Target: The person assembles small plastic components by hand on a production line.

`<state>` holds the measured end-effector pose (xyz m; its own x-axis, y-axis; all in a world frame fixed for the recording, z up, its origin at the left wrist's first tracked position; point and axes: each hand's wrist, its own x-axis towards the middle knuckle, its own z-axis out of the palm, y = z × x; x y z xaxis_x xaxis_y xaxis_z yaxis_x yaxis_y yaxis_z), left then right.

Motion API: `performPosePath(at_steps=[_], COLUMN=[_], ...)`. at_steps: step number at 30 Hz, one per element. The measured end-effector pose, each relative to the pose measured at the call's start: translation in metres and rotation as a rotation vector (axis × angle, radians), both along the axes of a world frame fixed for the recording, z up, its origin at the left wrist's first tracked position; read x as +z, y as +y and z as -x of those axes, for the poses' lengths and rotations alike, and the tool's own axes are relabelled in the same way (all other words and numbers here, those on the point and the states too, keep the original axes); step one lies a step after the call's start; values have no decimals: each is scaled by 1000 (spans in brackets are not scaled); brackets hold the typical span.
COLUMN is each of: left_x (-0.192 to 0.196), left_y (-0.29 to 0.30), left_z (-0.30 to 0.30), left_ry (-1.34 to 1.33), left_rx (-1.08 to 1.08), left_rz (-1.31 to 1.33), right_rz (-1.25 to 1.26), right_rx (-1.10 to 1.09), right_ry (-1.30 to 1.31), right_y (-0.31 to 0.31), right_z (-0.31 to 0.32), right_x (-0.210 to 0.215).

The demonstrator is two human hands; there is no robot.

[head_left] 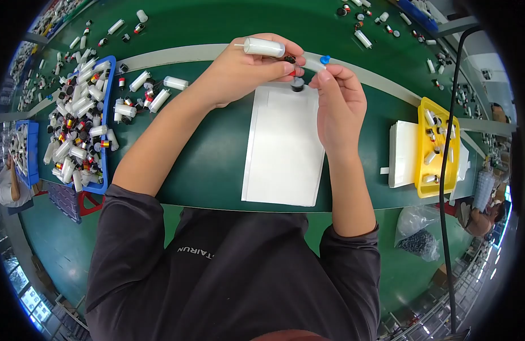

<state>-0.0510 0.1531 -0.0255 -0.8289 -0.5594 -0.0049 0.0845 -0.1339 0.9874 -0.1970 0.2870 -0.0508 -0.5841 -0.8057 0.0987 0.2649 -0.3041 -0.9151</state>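
Now left hand [245, 71] grips white cylinder [264, 46]; right hand [339, 102] pinches blue-capped tube [318, 61] alongside.

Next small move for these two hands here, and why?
Probably bring the right hand the last bit left so its clear tube with a blue cap meets the red-and-black end of the white cylinder in the left hand. The two parts are almost touching above the white sheet and roughly lined up.

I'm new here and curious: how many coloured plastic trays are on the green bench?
3. A big blue tray of white tubes lies at the person's left, a smaller blue tray sits at the far left edge, and a yellow tray lies at the right. Others may be hidden.
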Motion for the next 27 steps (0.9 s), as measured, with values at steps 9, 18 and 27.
performPosePath(at_steps=[9,18,27], left_x=[-3,-5,-6], left_y=[5,5,5], left_z=[0,1,2], left_ry=[-63,-47,-48], left_rx=[-45,-46,-52], left_rz=[141,230,241], right_rz=[-31,-60,-83], right_rx=[202,134,85], right_ry=[-121,-130,-93], right_y=[-1,0,-2], right_z=[1,-3,-4], right_x=[6,3,1])
